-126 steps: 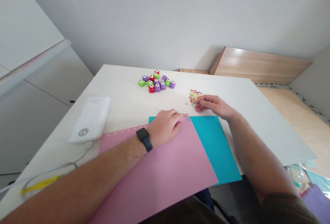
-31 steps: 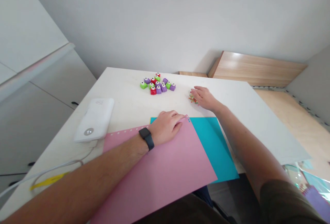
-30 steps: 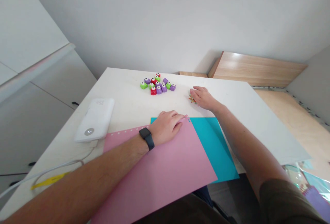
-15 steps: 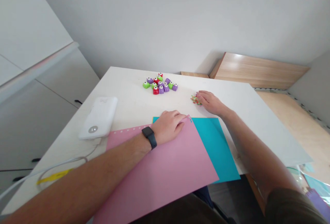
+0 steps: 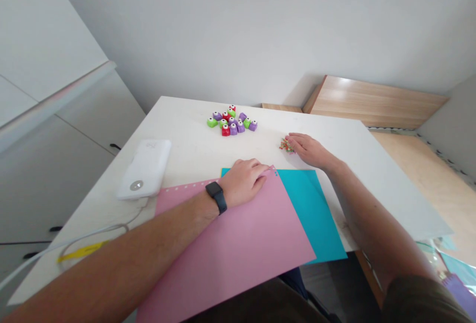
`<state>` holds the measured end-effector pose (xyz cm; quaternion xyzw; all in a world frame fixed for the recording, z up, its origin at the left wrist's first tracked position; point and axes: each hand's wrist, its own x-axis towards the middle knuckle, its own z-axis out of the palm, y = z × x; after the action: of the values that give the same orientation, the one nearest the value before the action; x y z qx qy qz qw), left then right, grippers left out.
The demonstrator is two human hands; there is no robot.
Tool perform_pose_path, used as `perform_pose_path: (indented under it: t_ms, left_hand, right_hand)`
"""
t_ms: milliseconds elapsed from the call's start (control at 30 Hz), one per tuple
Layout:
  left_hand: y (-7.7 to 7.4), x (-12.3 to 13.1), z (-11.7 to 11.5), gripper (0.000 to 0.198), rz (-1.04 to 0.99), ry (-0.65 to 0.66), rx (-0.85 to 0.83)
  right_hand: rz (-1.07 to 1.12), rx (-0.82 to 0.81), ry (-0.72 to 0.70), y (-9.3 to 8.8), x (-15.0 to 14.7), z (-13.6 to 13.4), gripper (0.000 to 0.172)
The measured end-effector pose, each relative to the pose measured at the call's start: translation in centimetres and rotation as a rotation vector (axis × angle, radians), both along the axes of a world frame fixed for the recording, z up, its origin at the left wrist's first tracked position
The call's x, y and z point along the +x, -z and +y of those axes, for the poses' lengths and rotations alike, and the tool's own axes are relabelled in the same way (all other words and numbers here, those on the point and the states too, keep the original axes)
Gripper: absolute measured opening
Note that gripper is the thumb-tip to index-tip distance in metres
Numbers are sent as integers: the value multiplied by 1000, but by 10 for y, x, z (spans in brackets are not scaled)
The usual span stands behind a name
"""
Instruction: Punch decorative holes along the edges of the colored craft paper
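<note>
My left hand (image 5: 244,181) lies flat on a pink sheet of paper (image 5: 245,243), its fingers stretched toward the sheet's upper right corner. Small punched holes run along the pink sheet's upper edge, with a few at that corner. Under it, a turquoise sheet (image 5: 316,214) sticks out on the right. My right hand (image 5: 307,149) rests on edge on the table with its fingers stretched out. Its fingertips touch a small heap of multicoloured paper bits (image 5: 286,145), partly hiding it. Several red, green and purple craft punches (image 5: 233,129) stand in a cluster farther back.
On the left of the white table (image 5: 186,154) lies a white power bank (image 5: 147,169) with a cable plugged in. A yellow strip (image 5: 84,252) is beside the cable. White cabinets (image 5: 85,144) stand left, and a wooden panel (image 5: 372,95) is behind on the right.
My right hand has shifted slightly to the right, and the heap of paper bits has slid with it and drawn closer together. My left hand stays in place on the pink sheet.
</note>
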<state>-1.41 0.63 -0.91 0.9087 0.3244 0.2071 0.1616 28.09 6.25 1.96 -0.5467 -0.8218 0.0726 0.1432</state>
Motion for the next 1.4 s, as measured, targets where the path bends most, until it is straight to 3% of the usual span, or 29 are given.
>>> perform_pose_path:
  t_ms: [200, 433, 567, 833, 1067, 1400]
  left_hand:
    - [0, 0, 0, 36, -7, 0, -8]
    - [-1, 0, 0, 35, -5, 1, -11]
    - [-2, 0, 0, 36, -1, -3, -10]
    - [-2, 0, 0, 36, -2, 2, -4]
    - [-1, 0, -1, 35, -5, -1, -7]
    - [-1, 0, 0, 35, -4, 2, -9]
  right_hand:
    - [-8, 89, 129, -5, 21, -15, 41]
    - [20, -54, 270, -6, 24, -28, 25]
    - [75, -86, 253, -1, 19, -26, 21]
    - [350, -8, 269, 18, 35, 2, 36]
    - [417, -35, 294, 39, 39, 16, 50]
    - [485, -41, 286, 47, 38, 31, 58]
